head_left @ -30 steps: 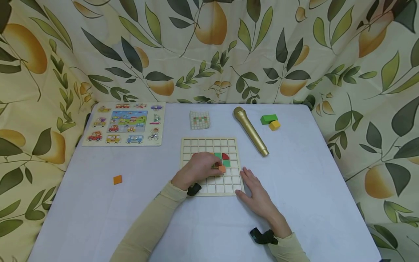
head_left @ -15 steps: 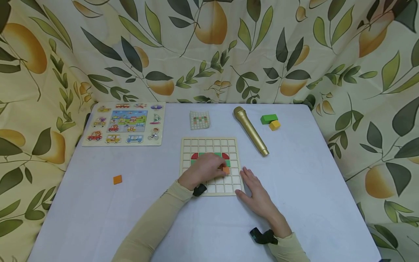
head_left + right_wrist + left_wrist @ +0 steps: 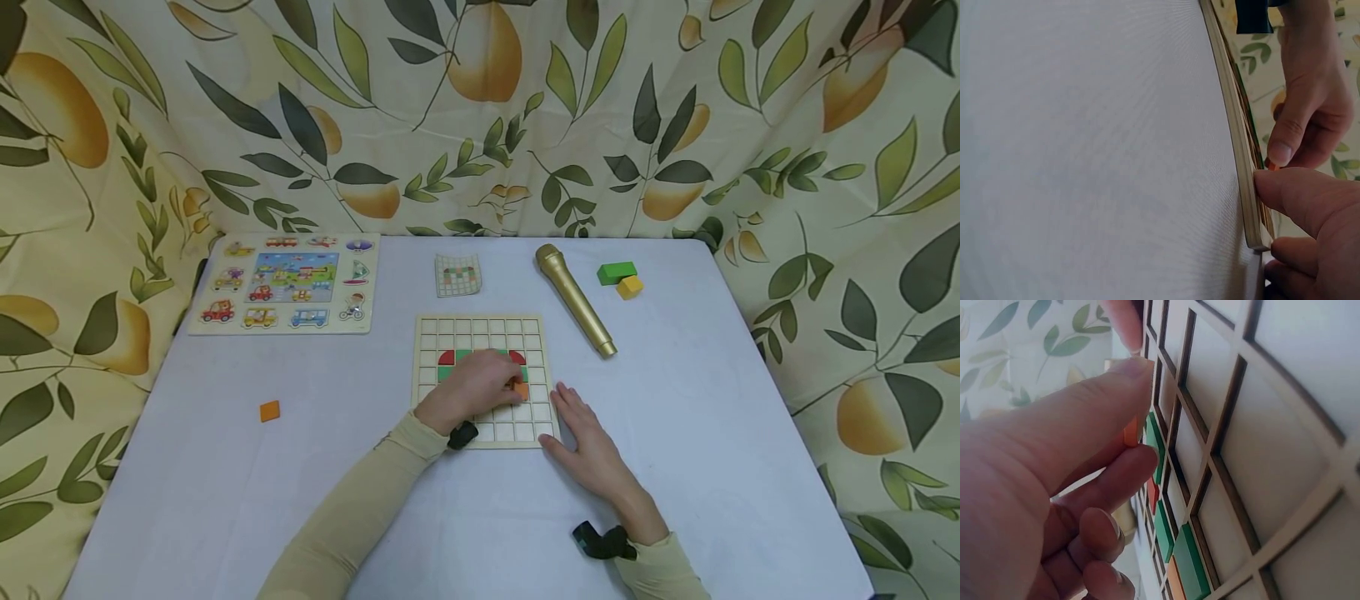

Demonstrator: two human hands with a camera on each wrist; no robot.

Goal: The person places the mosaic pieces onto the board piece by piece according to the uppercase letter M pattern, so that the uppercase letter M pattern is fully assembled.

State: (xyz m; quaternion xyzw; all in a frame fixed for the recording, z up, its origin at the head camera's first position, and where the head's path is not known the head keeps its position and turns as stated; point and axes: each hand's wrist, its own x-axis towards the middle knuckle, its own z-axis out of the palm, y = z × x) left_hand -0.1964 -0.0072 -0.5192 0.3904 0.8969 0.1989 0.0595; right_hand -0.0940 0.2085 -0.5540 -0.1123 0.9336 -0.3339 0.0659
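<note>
My left hand (image 3: 474, 385) pinches a small orange square tile (image 3: 521, 391) between thumb and forefinger, low over the wooden grid board (image 3: 480, 318). In the left wrist view the orange tile (image 3: 1130, 433) shows edge-on behind the thumb, close to the board's cells. Green tiles (image 3: 462, 355) and red rounded tiles (image 3: 446, 357) lie in the cells, partly hidden by the left hand. My right hand (image 3: 588, 450) lies with straight fingers along the board's right edge. Its thumb touches the board's front edge near the corner in the right wrist view.
Another orange tile (image 3: 269, 411) lies on the table at left. Behind it is a vehicle picture puzzle (image 3: 240, 325). A small grid pattern card (image 3: 457, 276), a gold microphone (image 3: 576, 302), a green block (image 3: 617, 272) and a yellow block (image 3: 629, 287) stand beyond the board.
My left hand has moved slightly right with the orange tile, toward the cells below the right-hand green tile. The right hand has stayed at the board's edge.
</note>
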